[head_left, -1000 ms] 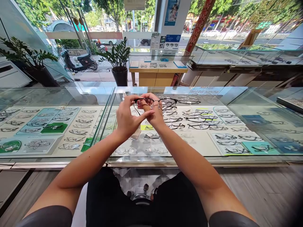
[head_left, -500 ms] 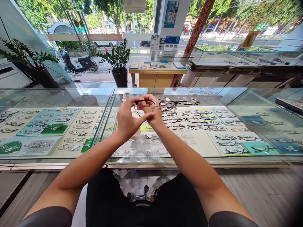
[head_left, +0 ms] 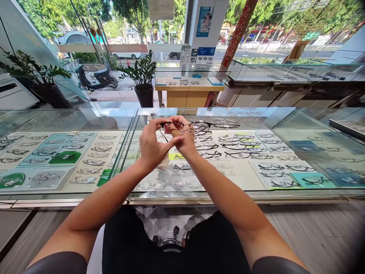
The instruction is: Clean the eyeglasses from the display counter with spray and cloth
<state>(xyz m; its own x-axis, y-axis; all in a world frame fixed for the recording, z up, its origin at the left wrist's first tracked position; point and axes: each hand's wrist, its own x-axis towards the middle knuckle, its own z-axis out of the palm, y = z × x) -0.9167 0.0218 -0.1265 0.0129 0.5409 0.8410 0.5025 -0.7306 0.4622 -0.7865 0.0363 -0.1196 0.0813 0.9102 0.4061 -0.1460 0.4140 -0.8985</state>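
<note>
I hold a pair of eyeglasses (head_left: pixel 200 128) with a dark upper rim and clear lenses above the glass counter. My left hand (head_left: pixel 152 142) is closed on the frame's left end, its thumb stretched across toward the other wrist. Behind the left lens and the bridge is my right hand (head_left: pixel 186 144), its fingers curled in at the frame's left side. The lens and my left hand partly cover those fingers. Under the glass, several rows of spectacle frames (head_left: pixel 241 145) lie below and beyond my hands.
The glass counter (head_left: pixel 222 193) runs across in front of me, with more frames in its left section (head_left: pixel 98 155). A small white bottle (head_left: pixel 149 118) stands behind my left hand. Farther off are a potted plant (head_left: pixel 145 95), a wooden display table (head_left: pixel 178 95) and large windows.
The view has shifted very slightly. Both hands keep the same hold on the eyeglasses.
</note>
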